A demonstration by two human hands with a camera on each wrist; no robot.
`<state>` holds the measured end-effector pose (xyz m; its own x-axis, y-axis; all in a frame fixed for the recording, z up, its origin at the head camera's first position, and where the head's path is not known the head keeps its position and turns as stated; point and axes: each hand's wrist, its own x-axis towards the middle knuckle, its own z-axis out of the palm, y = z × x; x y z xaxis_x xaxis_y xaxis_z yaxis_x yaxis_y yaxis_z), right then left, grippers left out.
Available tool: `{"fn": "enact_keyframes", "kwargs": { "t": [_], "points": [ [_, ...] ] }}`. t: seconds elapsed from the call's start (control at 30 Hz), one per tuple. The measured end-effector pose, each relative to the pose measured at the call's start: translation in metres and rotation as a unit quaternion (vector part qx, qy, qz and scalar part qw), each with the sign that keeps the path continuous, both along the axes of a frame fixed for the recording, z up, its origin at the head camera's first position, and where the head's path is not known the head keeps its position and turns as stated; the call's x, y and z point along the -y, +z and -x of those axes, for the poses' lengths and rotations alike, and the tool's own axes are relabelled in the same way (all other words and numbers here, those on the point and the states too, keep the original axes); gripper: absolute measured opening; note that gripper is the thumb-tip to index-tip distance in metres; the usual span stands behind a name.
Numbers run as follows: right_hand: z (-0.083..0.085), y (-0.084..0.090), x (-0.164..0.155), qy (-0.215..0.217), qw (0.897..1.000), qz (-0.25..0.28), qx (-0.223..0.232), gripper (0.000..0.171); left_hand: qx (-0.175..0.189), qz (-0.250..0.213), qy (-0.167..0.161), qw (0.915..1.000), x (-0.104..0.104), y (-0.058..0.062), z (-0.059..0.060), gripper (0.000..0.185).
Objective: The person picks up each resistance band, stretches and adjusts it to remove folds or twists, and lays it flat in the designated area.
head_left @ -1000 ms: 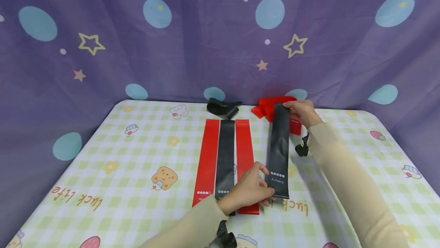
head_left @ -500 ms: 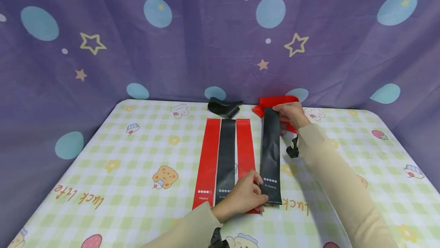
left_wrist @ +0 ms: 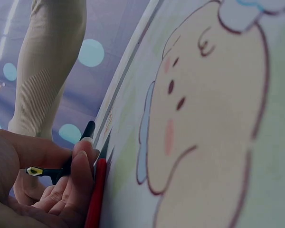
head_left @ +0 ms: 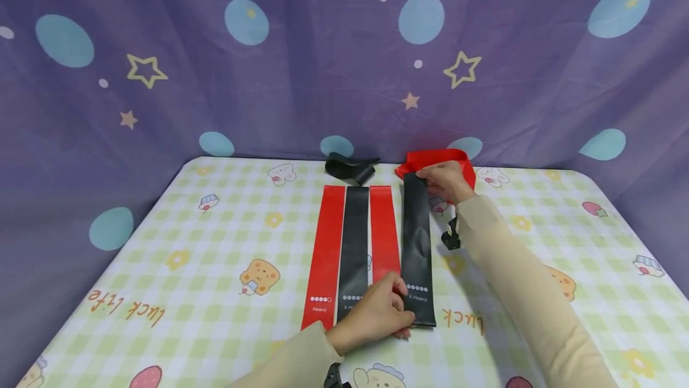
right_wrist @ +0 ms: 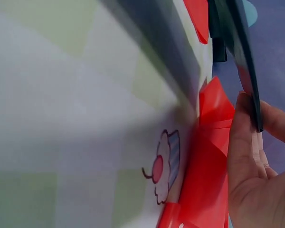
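A black resistance band (head_left: pixel 417 238) marked X-Heavy stretches flat between both hands, a little above the table. My right hand (head_left: pixel 448 180) pinches its far end between thumb and fingers, as the right wrist view also shows at the band's edge (right_wrist: pixel 249 71). At the near end, my left hand (head_left: pixel 377 313) pinches the left corner. Left of it lie three bands side by side: a red one (head_left: pixel 326 238) marked Heavy, a black one (head_left: pixel 355 238), and another red one (head_left: pixel 383 226). The left hand covers the near ends of the black and right-hand red bands.
Behind the row, a loosely folded black band (head_left: pixel 350 168) lies near the table's back edge. A crumpled red band (head_left: pixel 430 158) sits behind my right hand. The table wears a checked cloth (head_left: pixel 215 268), and a purple curtain (head_left: pixel 323 89) hangs behind.
Both hands have moved left and slightly nearer with the black band, bringing it beside the right-hand red band. The three bands in the row stay where they were.
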<state>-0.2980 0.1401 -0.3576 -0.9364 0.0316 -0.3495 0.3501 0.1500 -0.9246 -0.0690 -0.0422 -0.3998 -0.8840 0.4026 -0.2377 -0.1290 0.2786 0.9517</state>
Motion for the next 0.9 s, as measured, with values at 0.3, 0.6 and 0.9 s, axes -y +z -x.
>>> {"fn": "enact_keyframes", "kwargs": {
  "t": [0.3,0.6,0.9],
  "points": [
    [0.003,-0.012,0.004,0.028,0.994,-0.104,-0.005,0.035,0.034,-0.021,-0.014,0.9991,-0.004,0.001,0.001,0.028],
    [0.003,-0.022,0.008,0.042,0.981,-0.183,-0.040,0.026,0.019,0.001,-0.061,0.9979,-0.009,0.010,0.003,0.018],
    [0.007,-0.024,0.009,0.076,0.974,-0.205,-0.064,0.019,0.013,0.033,-0.097,0.9947,-0.010,0.011,0.002,0.011]
  ]
}}
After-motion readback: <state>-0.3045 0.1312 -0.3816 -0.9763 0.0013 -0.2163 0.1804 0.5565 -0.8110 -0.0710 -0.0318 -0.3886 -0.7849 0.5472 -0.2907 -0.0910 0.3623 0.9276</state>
